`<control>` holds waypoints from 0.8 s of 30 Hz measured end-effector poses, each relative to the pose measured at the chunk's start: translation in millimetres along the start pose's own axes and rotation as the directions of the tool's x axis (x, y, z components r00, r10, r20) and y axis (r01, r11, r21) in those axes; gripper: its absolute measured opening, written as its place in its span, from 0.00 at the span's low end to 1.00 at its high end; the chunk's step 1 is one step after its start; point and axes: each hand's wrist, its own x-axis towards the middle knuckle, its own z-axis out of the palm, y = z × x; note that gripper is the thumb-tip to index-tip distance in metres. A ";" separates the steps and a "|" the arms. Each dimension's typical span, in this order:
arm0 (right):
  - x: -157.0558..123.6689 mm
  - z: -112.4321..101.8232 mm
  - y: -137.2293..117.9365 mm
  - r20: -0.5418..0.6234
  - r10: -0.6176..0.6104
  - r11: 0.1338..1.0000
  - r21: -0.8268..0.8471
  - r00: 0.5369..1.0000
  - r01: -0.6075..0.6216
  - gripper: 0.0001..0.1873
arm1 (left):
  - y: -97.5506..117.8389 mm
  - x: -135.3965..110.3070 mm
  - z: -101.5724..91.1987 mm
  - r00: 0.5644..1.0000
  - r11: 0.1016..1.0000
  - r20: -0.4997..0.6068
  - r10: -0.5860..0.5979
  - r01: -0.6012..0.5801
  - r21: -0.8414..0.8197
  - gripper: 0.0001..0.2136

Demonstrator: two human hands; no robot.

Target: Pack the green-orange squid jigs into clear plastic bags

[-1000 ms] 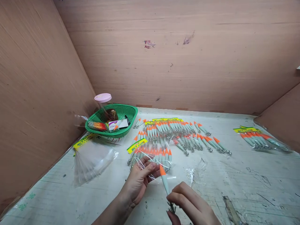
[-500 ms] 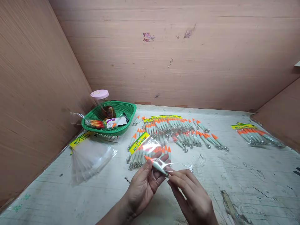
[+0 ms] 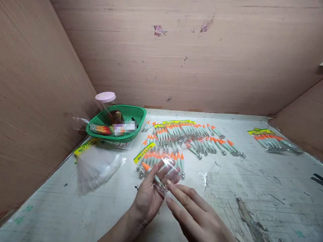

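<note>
Lure [image 3: 150, 170] now lies inside the bag [image 3: 164, 161] pinched by the left hand [image 3: 148, 198] — the right hand [image 3: 196, 215], fingers spread, has released it and holds nothing.

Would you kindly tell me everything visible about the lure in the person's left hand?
The lure is slim, with an orange tip and a pale, plastic-looking body. It lies slanted across the left hand, tip up-left, held by the fingers, its lower end under crinkled clear film. Its hooks are hidden. The right hand hovers open beside it.
</note>
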 end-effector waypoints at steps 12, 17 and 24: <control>-26.2 40.9 76.9 0.161 0.490 0.866 0.020 0.857 -0.499 0.05 | 21.6 5.9 2.0 0.989 0.990 -0.064 0.131 -0.126 0.064 0.18; -32.9 9.6 77.8 0.138 0.551 0.813 0.133 0.823 -0.566 0.01 | 21.3 6.2 2.8 0.989 0.992 -0.094 0.114 -0.108 0.066 0.16; -18.5 -61.6 56.2 0.313 0.344 0.742 0.487 0.885 -0.460 0.06 | 19.9 8.1 1.2 0.994 0.996 -0.064 0.089 -0.089 0.007 0.13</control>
